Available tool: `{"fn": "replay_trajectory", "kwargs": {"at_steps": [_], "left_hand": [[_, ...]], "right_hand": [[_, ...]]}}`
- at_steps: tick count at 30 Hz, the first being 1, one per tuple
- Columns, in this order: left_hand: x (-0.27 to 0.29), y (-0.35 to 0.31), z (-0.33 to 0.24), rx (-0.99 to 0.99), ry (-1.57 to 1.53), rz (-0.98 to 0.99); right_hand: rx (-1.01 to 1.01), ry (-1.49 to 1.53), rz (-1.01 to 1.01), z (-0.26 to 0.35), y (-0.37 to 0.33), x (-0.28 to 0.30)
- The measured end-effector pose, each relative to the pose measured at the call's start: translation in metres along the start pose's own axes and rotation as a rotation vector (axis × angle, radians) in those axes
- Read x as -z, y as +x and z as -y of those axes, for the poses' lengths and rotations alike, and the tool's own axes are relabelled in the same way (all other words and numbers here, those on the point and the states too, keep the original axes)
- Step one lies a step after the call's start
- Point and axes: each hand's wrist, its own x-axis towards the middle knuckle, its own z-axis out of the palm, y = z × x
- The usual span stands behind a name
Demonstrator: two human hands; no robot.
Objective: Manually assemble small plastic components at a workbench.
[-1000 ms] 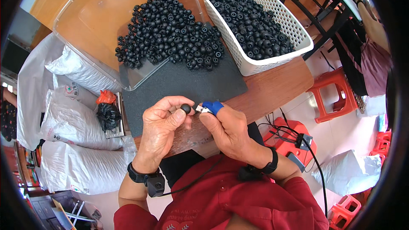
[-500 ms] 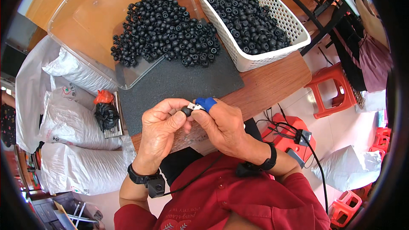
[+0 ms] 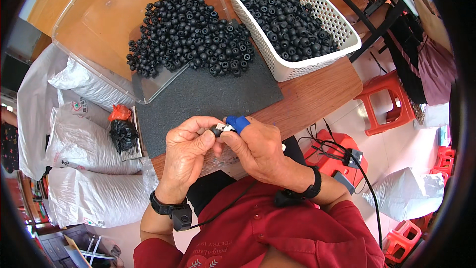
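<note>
My left hand (image 3: 186,149) is closed, pinching a small round black piece (image 3: 215,131) between thumb and fingers over the near edge of the table. My right hand (image 3: 258,146) is closed around a slim tool (image 3: 225,127) whose pale, dark-marked tip meets the black piece. Most of this tool is hidden in the fist, so its exact kind cannot be made out. A blue wrap (image 3: 239,123) covers the right index finger. Beyond my hands, a heap of hollow round black pieces (image 3: 191,32) lies on a clear plastic tray (image 3: 89,15).
A dark mat (image 3: 213,92) covers part of the wooden table (image 3: 322,87). On the right, a white perforated basket (image 3: 322,64) holds many more black pieces. White sacks (image 3: 94,193) are stacked at left. Red stools (image 3: 384,104) and a cable-draped red case (image 3: 342,151) stand at right, near another person's arm (image 3: 434,25).
Both hands stay nearly in place, still gripping the black piece and the tool. The tool's tip has shifted slightly left, and the right fingers have turned a little.
</note>
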Motion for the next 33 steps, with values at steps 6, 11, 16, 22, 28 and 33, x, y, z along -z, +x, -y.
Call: {"fn": "replay_trajectory", "kwargs": {"at_steps": [6,11,16,22,28,33], "left_hand": [[-0.003,-0.001,-0.003,0.016,0.009,-0.012],[-0.005,-0.002,-0.006,-0.007,0.031,-0.011],[-0.006,0.001,-0.004,-0.028,-0.005,0.024],[-0.004,0.000,0.001,-0.034,-0.018,-0.003],[-0.003,0.001,0.003,-0.029,0.000,-0.004],[-0.003,0.001,0.003,0.007,0.026,-0.032]], "right_hand": [[0.065,-0.051,-0.022,0.004,0.002,0.000],[0.091,-0.043,-0.020,0.011,0.003,0.002],[-0.011,0.054,-0.040,0.006,0.001,0.004],[0.009,0.037,-0.059,0.002,0.001,0.003],[-0.017,0.017,-0.032,0.003,-0.002,0.003],[0.021,0.004,-0.020,0.003,-0.003,0.003]]}}
